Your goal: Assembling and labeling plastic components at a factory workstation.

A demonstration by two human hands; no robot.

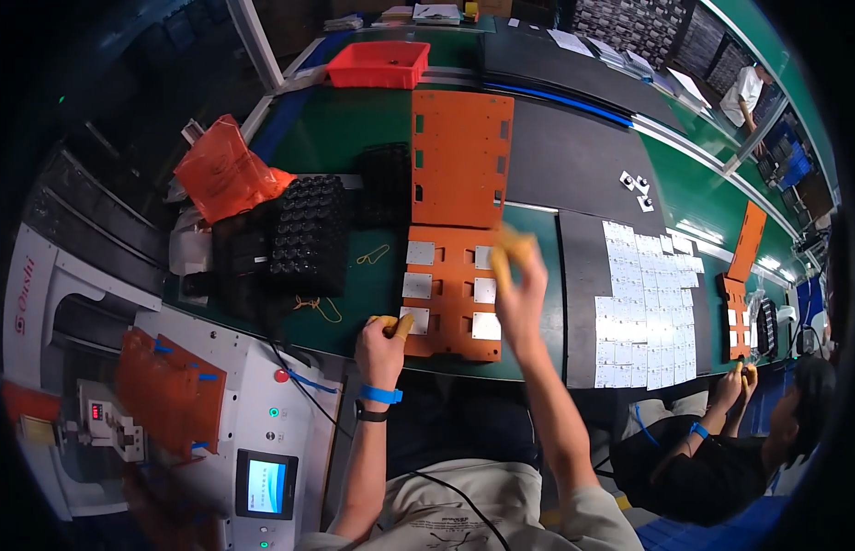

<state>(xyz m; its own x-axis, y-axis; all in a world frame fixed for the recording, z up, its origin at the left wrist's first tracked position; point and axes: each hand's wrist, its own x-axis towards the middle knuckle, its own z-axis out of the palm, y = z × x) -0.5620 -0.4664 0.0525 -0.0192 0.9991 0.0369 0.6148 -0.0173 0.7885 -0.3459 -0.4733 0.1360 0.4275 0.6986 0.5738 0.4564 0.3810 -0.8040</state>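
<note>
An orange fixture [453, 303] lies on the bench with its orange lid [459, 158] swung back behind it. Two columns of small white square plates [418, 286] are seated in it. My left hand [381, 349], in yellow finger cots, is at the fixture's near left corner. Its fingers are curled together beside the nearest left plate [416, 321], and whatever they pinch is hidden. Over the right column hovers my right hand [521, 275], also with yellow finger cots. Motion smears its fingers, so whether they hold anything does not show.
White plates [643, 312] cover a dark mat to the right. A black tray of round cups [308, 234], an orange bag [227, 170] and a red bin [379, 64] stand left and behind. A machine with a screen [266, 485] is near left; a co-worker [721, 441] sits right.
</note>
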